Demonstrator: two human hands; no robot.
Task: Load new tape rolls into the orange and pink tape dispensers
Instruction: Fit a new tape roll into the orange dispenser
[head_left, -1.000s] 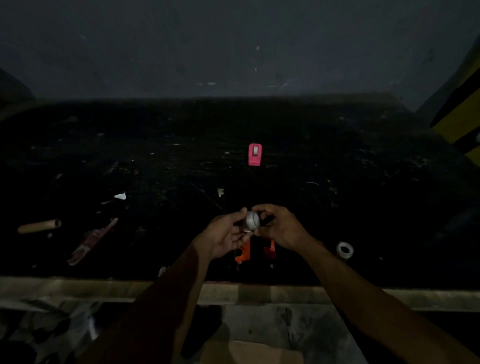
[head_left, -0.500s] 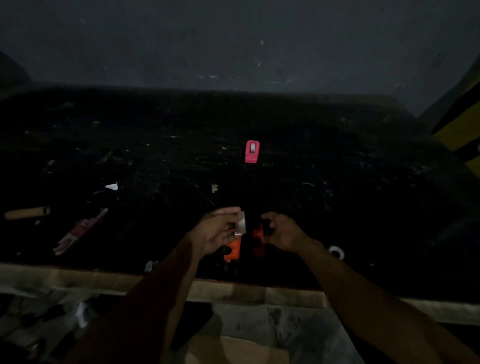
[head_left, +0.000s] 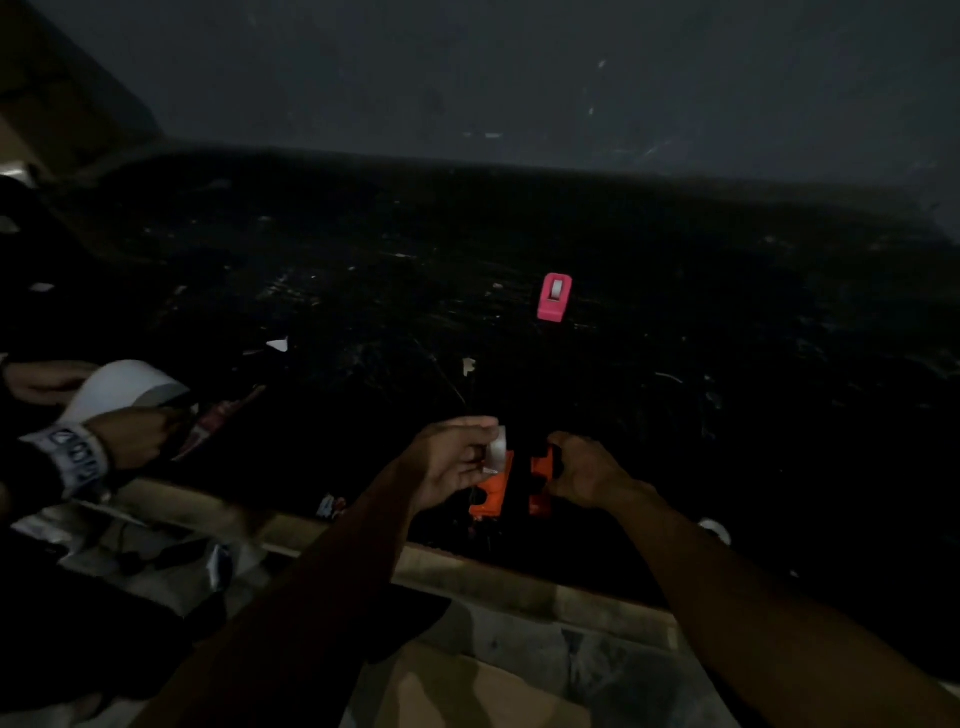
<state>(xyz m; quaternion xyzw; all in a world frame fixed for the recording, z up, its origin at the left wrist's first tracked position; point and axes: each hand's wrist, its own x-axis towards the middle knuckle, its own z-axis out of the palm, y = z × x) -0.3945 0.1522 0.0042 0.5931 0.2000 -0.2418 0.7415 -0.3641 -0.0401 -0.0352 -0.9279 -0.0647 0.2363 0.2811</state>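
The scene is very dim. The orange tape dispenser (head_left: 493, 488) lies on the dark table near its front edge, and it looks opened into two orange parts, left and right. My left hand (head_left: 452, 460) pinches a small clear tape roll (head_left: 497, 449) just above the left orange part. My right hand (head_left: 584, 470) grips the right orange part (head_left: 541, 480). Farther back on the table stands the pink tape dispenser (head_left: 554, 296) with a pale roll showing in it.
Another person's hands (head_left: 130, 434) hold a large white roll (head_left: 122, 387) at the left. A small tape ring (head_left: 717, 530) lies right of my right forearm. Paper scraps (head_left: 278, 344) dot the dark table. The table's wooden front edge (head_left: 467, 571) runs below my hands.
My hands came apart: the left kept the tape roll, the right went to the orange dispenser's right part. The view turned left, bringing another person's hands and a white roll into sight.
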